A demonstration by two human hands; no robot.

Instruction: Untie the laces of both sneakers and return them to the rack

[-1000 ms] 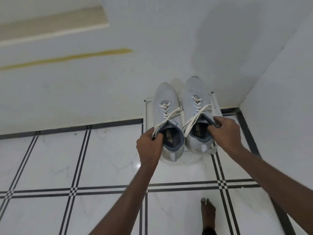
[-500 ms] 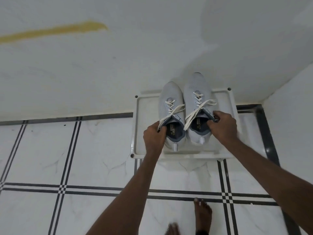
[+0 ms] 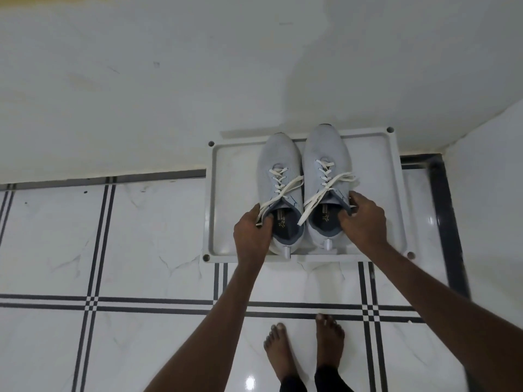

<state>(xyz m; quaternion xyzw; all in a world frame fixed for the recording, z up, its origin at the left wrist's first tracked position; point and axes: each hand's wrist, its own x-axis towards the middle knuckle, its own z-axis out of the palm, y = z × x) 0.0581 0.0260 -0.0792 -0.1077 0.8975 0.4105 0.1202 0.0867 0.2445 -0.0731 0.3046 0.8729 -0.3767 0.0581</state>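
step: return-to-rack, final placement. Laces look loose on both shoes, no bows visible, so I judge the untying done.
left sneaker: pale grey knit sneaker with cream flat laces (image 3: pixel 278 190), centre of frame, on the tray, heel tab at the tray's near rim.
right sneaker: matching pale grey knit sneaker (image 3: pixel 325 179), just right of the first, sides touching or nearly so, toe slightly further up the frame.
rack: shallow grey plastic tray shelf with corner sockets (image 3: pixel 210 199), centre-right of frame, against the white wall (image 3: pixel 169 94).
left hand: left hand (image 3: pixel 252 233) clamped on the left sneaker's collar, outer side, fingers curled into the opening; a lace end is trapped under them.
right hand: right hand (image 3: pixel 363 222) gripping the right sneaker's collar, outer side, thumb inside the opening.
contact: soles hidden; can't tell if fully seated.
floor: white marble tiles with black line borders (image 3: pixel 113 250), lower frame; bare feet at bottom centre.
next: confirm both soles flat inside the rim, free the trapped lace, let go of both collars, withdraw.
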